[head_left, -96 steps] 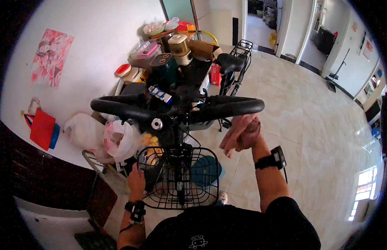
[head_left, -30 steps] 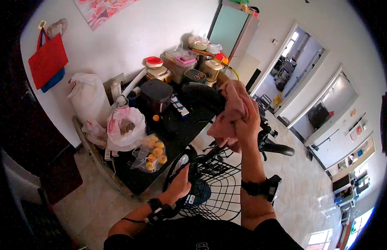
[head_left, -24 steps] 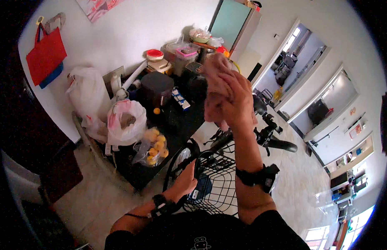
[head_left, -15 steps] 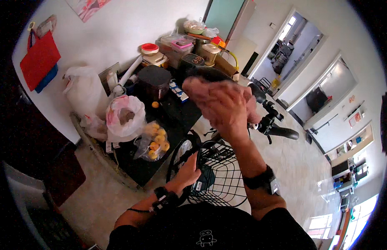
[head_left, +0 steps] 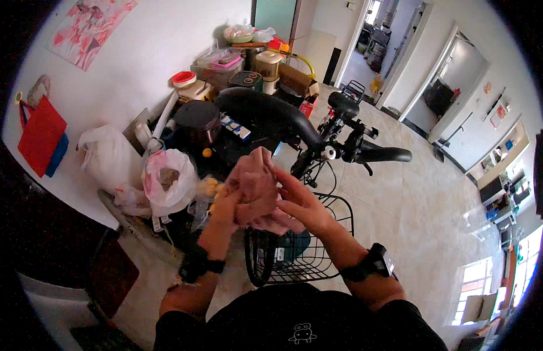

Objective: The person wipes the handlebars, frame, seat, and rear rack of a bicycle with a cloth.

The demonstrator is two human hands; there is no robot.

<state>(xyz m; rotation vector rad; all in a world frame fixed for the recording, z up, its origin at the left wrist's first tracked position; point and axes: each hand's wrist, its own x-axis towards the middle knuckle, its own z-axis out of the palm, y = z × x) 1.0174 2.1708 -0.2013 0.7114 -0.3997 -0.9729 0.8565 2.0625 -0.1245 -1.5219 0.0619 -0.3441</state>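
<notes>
A crumpled pink cloth (head_left: 257, 175) is bunched up between my two hands, above the front end of a bicycle. My left hand (head_left: 226, 209) grips its left side, the fingers partly lost in the folds. On the other side, my right hand (head_left: 305, 203) has bent fingers against the cloth's edge, and a loose flap hangs below them. Under my hands is the bicycle's black wire basket (head_left: 343, 234), with a dark green item (head_left: 298, 243) inside. The black handlebar grip (head_left: 388, 155) and the saddle (head_left: 344, 104) lie beyond, to the right.
On the left, a dark table carries a pinkish plastic bag (head_left: 169, 193), a white bag (head_left: 110, 158), a black canister (head_left: 198, 121) and yellow fruit (head_left: 207, 152). Boxes and a jar (head_left: 268, 65) stand farther back. Pale floor tiles (head_left: 418, 216) stretch to the right, towards doorways.
My right hand has brought the cloth down and back from the handlebar area. My left hand has risen from the basket's rim and taken hold of the cloth. The view has shifted.
</notes>
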